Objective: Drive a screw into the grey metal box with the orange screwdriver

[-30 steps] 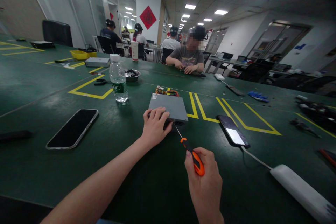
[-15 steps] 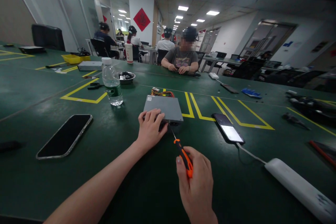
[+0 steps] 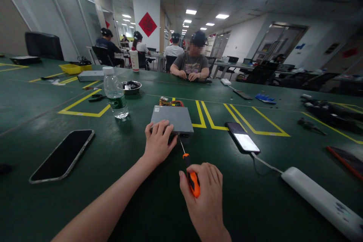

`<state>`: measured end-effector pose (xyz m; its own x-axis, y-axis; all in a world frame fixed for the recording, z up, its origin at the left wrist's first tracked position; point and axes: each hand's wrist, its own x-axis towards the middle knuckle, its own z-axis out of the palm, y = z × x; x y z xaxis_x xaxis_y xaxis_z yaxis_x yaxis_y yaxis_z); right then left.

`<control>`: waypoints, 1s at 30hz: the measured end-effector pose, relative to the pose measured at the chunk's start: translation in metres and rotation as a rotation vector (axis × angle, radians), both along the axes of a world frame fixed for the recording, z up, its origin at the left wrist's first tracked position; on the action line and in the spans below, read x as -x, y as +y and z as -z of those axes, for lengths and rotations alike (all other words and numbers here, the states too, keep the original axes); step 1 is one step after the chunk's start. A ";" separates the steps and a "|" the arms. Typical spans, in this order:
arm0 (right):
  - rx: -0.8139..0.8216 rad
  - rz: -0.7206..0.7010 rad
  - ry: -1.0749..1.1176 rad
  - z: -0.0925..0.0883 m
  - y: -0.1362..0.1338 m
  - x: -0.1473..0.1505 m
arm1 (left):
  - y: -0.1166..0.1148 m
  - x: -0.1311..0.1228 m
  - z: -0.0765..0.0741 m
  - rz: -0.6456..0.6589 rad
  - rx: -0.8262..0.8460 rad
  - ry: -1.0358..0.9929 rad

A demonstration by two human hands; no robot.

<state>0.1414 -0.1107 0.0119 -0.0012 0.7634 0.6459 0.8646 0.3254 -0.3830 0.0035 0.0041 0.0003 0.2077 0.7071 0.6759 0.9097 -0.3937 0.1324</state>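
A grey metal power supply unit (image 3: 177, 117) lies on the green table, with colored wires (image 3: 171, 102) at its far side. My left hand (image 3: 159, 140) is closed over its near left part, fingers on top and thumb along the front face. In my right hand (image 3: 205, 193) is an orange and black screwdriver (image 3: 193, 183), gripped by the handle. The shaft points up and away to the unit's front face, beside my left thumb. Whether its tip sits in a screw is too small to tell.
A water bottle (image 3: 115, 94) and metal bowl (image 3: 132, 87) stand left of the unit. One phone (image 3: 62, 155) lies at left; another (image 3: 242, 136) is cabled to a white power strip (image 3: 320, 200) at right. Across the table sits a person (image 3: 191, 64).
The whole view has shifted slightly. My right hand has moved a little left with the screwdriver, and its thumb stands farther from the handle. My left hand stays on the power supply unit.
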 end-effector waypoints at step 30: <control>-0.180 -0.334 -0.304 -0.029 0.022 -0.028 | 0.003 0.002 0.001 0.024 -0.009 -0.028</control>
<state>0.1691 -0.0883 0.0413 -0.4361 0.5654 0.7001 0.7657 0.6419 -0.0415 0.0013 0.0071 -0.0006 0.2050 0.6964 0.6877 0.8961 -0.4162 0.1543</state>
